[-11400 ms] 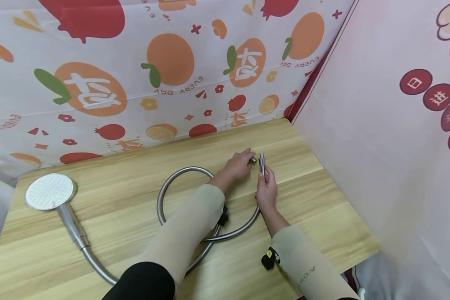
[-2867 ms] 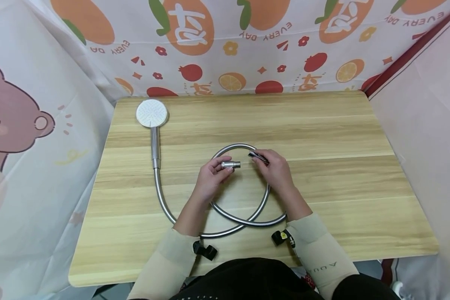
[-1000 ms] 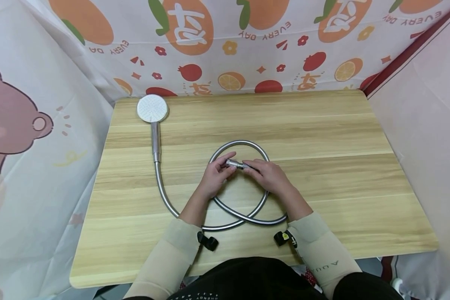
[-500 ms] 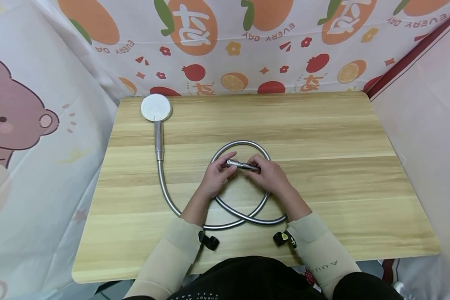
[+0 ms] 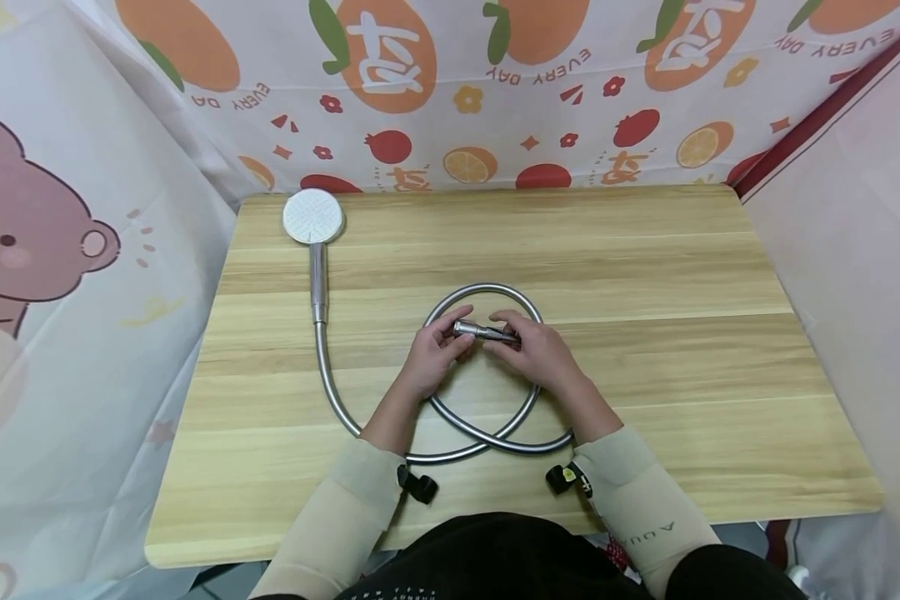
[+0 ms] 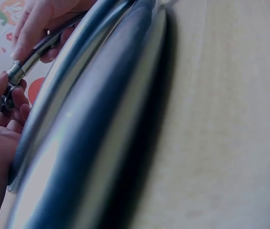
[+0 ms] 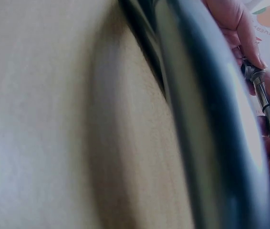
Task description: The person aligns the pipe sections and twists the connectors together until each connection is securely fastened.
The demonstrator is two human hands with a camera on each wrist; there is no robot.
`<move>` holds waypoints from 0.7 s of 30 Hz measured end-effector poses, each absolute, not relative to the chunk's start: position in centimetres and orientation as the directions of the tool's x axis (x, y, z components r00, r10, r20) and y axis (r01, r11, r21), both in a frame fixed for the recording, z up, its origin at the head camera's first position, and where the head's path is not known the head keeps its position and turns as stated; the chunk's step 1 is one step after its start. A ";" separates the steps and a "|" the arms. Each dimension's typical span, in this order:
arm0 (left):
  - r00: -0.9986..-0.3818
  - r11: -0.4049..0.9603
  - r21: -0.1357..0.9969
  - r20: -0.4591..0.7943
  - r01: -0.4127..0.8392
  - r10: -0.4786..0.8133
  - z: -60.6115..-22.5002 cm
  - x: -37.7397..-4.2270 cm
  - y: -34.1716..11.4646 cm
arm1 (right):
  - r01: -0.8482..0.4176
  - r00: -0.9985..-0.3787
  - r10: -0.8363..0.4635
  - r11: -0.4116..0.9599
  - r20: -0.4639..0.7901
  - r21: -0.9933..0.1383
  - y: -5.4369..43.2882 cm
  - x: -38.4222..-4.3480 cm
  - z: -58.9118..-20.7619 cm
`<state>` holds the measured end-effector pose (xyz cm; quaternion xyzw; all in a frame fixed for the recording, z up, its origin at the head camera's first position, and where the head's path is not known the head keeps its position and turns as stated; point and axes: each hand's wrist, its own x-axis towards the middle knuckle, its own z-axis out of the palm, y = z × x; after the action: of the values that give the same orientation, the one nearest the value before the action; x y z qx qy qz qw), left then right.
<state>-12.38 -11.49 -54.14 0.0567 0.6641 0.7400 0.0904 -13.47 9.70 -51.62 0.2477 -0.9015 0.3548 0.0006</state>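
Both hands (image 5: 429,354) (image 5: 540,352), fingers curled, hold the connector (image 5: 466,328) and hose end (image 5: 501,335), long axis crosswise, right end nearer.

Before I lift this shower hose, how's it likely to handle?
The shower hose will probably bend but feel springy, since it lies in smooth, wide loops. Its round, shiny surface may be slippery. Lifting could tug the attached showerhead.

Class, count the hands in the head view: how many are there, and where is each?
2. The left hand pinches the metal connector; the right hand, across from it, holds the hose end. No other hand shows.
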 end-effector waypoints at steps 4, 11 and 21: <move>-0.978 -0.100 0.993 -0.040 -0.061 0.205 -54.1 -12.3 -11.5 | -0.439 -0.885 -0.421 0.609 0.199 -0.661 9.7 -13.3 -51.7; -0.981 -0.105 0.993 -0.034 -0.055 0.191 -54.0 -12.1 -11.5 | -0.430 -0.889 -0.415 0.609 0.194 -0.666 9.7 -13.4 -51.7; -0.979 -0.079 0.995 -0.051 -0.067 0.197 -54.1 -12.1 -11.4 | -0.430 -0.889 -0.418 0.624 0.186 -0.653 9.8 -13.3 -51.7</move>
<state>-12.13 -11.38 -54.06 0.0480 0.6725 0.7330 0.0901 -13.26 9.82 -51.68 0.2355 -0.9010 0.3644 0.0082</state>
